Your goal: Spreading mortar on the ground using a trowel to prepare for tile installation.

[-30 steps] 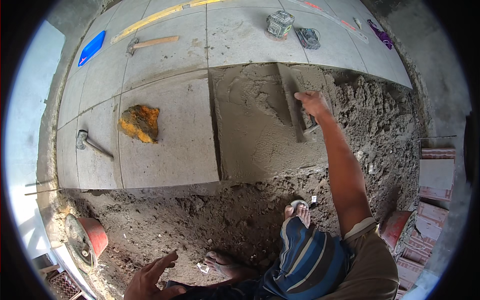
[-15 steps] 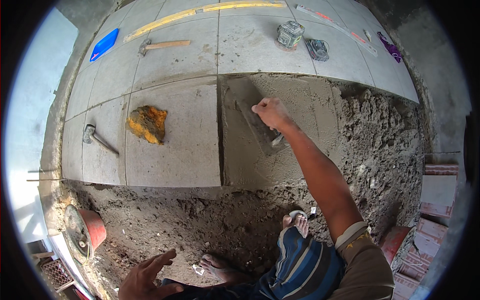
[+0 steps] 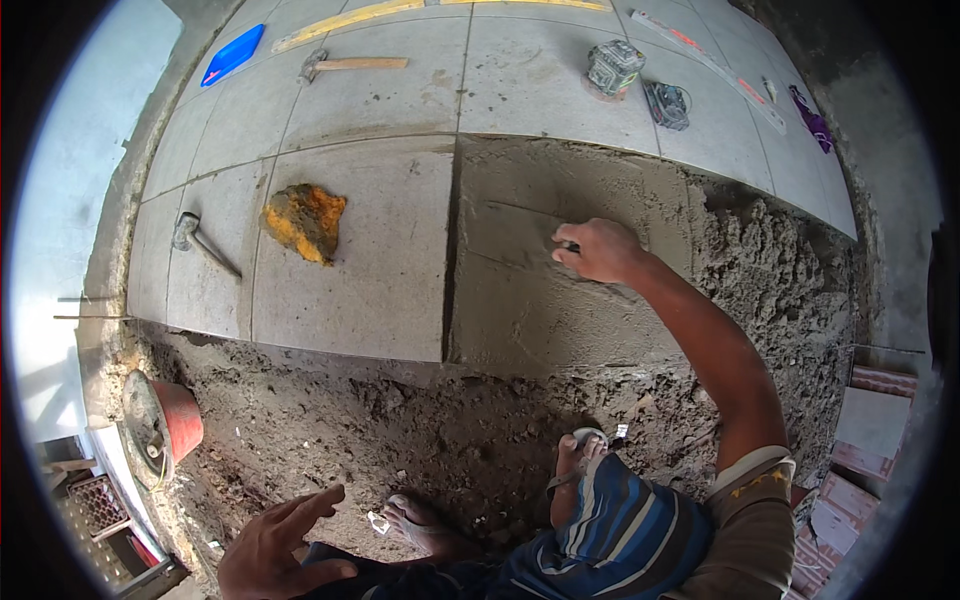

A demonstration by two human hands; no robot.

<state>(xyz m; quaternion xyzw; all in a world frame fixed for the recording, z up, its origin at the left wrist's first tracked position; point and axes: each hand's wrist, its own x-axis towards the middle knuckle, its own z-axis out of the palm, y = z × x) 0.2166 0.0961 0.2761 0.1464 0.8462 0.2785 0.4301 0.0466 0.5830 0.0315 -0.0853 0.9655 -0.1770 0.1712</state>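
My right hand (image 3: 603, 250) is closed round the handle of a trowel. The flat grey blade (image 3: 515, 235) lies on a smoothed bed of wet mortar (image 3: 560, 330), to the left of the hand; mortar smears make its edges hard to see. Held low near my lap, my left hand (image 3: 285, 550) has its fingers stretched apart and nothing in it. Left of the mortar lies a large grey tile (image 3: 370, 270). On it rests a crumpled orange lump (image 3: 304, 223), perhaps a sponge, caked with mortar. A dark-headed mallet (image 3: 205, 247) lies farther left.
Beyond the mortar, on laid tiles, are a wooden-handled hammer (image 3: 355, 64), a blue tray (image 3: 232, 55), a boxy device (image 3: 614, 68) and a yellow straightedge (image 3: 350, 22). Rough soil (image 3: 330, 430) surrounds my feet. A red bucket (image 3: 183, 420) stands left; boxes (image 3: 872, 430) are stacked right.
My right hand has drawn the trowel down and rightward across the mortar, and its blade has turned nearer to crosswise. My left hand stays low and open. The view has shifted slightly.
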